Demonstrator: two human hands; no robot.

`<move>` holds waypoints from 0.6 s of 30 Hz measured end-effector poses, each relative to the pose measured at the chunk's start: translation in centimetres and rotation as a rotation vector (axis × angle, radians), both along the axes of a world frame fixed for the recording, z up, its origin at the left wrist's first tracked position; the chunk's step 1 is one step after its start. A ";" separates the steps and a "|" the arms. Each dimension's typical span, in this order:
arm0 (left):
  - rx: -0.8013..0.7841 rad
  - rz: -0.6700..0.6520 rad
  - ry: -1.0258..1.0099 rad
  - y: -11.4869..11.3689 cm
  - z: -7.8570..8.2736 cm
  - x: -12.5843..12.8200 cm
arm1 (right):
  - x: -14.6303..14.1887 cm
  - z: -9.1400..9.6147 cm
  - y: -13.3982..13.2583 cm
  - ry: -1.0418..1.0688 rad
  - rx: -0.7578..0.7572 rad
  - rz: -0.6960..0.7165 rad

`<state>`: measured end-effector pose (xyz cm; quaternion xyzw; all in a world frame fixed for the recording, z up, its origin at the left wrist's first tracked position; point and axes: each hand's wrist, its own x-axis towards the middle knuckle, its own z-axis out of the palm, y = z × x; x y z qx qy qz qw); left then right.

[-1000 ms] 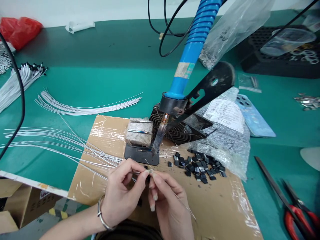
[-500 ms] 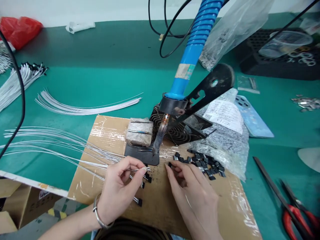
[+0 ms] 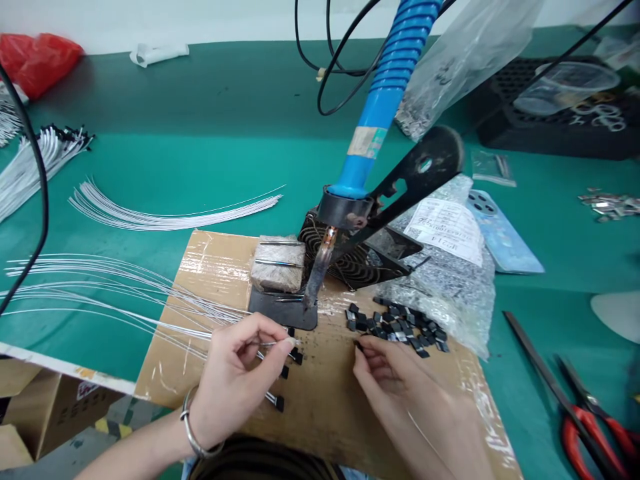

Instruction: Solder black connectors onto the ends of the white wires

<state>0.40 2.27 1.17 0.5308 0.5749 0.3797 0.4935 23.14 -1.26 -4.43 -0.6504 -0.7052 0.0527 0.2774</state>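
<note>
My left hand [image 3: 245, 380] is closed in a pinch on a thin white wire [image 3: 273, 343], whose tip shows just past the thumb. Below and beside these fingers, several white wires end in black connectors [image 3: 279, 403] on the cardboard. My right hand [image 3: 405, 393] has thumb and forefinger pressed together at a small black connector [image 3: 358, 345], mostly hidden by the fingers. Just beyond it lies a heap of loose black connectors [image 3: 400, 323]. A soldering iron with a blue handle [image 3: 365, 140] leans over the board, its tip above a dark plate [image 3: 287, 317].
A black fan [image 3: 363, 263] stands behind the iron's tip. To the right are a bubble-wrap bag [image 3: 445, 273], a phone [image 3: 505, 233] and red-handled scissors [image 3: 580, 427]. Bundled white wires [image 3: 175, 220] lie left on the green mat. A black crate [image 3: 545, 133] sits at the back.
My right hand has moved to the right and slightly towards me, the small black piece at its fingertips. My left hand has stayed nearly in place, still pinching the wire.
</note>
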 end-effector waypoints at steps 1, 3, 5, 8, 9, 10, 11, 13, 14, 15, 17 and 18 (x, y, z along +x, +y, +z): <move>0.007 0.000 0.002 0.0 0.1 0.0 | 0.1 0.0 0.0 0.025 -0.017 -0.012; 0.028 0.005 0.012 0.1 0.4 0.0 | 0.2 -0.1 0.0 0.059 -0.028 -0.009; 0.053 0.008 0.024 0.1 0.6 0.0 | 0.2 -0.2 -0.1 0.075 -0.045 -0.013; 0.075 0.010 0.047 0.2 0.7 -0.1 | 0.3 -0.6 -0.3 0.148 -0.107 -0.059; 0.075 0.011 0.052 0.2 0.6 -0.1 | 0.3 -0.6 -0.4 0.187 -0.142 -0.070; 0.071 0.012 0.055 0.3 0.6 -0.1 | 0.2 -0.7 -0.5 0.232 -0.169 -0.081; 0.063 0.015 0.056 0.4 0.6 0.0 | 0.2 -0.7 -0.6 0.280 -0.182 -0.094; 0.037 0.018 0.049 0.5 0.5 0.0 | -0.1 -0.7 -0.8 0.375 -0.182 -0.152; 0.022 0.018 0.045 0.5 0.6 0.0 | -0.4 -0.6 -0.9 0.426 -0.171 -0.180; 0.011 0.018 0.041 0.5 0.6 0.1 | -0.7 -0.4 -0.9 0.477 -0.159 -0.210; 0.003 0.016 0.035 0.5 0.8 0.1 | -1.6 0.2 -0.8 0.597 -0.156 -0.259; 0.005 0.015 0.037 0.5 0.8 0.1 | -2.1 0.6 -0.7 0.666 -0.162 -0.281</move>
